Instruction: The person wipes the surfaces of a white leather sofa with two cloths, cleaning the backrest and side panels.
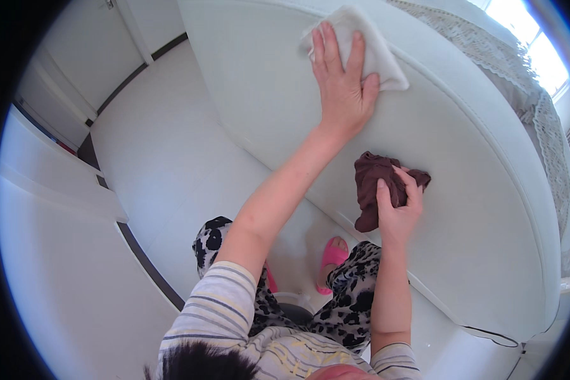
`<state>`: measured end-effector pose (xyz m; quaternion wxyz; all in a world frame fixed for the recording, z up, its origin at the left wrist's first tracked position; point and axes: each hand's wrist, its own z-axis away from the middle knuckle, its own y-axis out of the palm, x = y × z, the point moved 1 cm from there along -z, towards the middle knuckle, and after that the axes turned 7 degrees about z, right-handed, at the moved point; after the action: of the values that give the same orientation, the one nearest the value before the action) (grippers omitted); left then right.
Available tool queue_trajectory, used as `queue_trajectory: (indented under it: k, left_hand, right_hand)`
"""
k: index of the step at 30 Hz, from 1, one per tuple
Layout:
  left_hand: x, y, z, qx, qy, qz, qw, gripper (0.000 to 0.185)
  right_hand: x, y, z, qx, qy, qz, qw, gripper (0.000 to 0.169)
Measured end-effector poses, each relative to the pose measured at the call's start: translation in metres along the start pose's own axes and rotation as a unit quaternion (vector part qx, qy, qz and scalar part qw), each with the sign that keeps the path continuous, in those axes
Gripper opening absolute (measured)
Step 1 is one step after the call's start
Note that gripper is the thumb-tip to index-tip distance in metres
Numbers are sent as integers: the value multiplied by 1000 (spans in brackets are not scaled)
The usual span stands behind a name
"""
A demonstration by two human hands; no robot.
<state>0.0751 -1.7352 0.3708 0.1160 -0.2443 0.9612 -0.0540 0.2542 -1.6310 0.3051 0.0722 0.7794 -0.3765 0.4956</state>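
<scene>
My left hand [344, 85] lies flat with spread fingers on a folded white cloth [377, 59], pressing it against a white leather-look bed panel [437, 137] near its upper piped seam. Lower down, my right hand [401, 209] grips a crumpled dark brown cloth [377, 178] between thumb and fingers. That cloth is bunched up close to the panel's face; whether it touches is hard to tell.
Lace-edged bedding [498, 52] lies behind the panel's top edge. A thin dark cable loop [494, 335] rests by the panel's lower right corner. Below me are pink slippers [335, 251] and part of a round container [292, 308]. White doors [83, 52] stand at left.
</scene>
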Motion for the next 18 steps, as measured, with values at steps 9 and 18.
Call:
queue_trajectory:
  k: [9, 18]
  left_hand:
    - [-72, 16, -137, 414, -75, -76, 904, 46]
    - [-23, -4, -133, 299, -122, -180, 929, 56]
  right_hand:
    - [-21, -7, 11, -51, 14, -56, 997, 31]
    - [-26, 0, 14, -63, 30, -70, 995, 30]
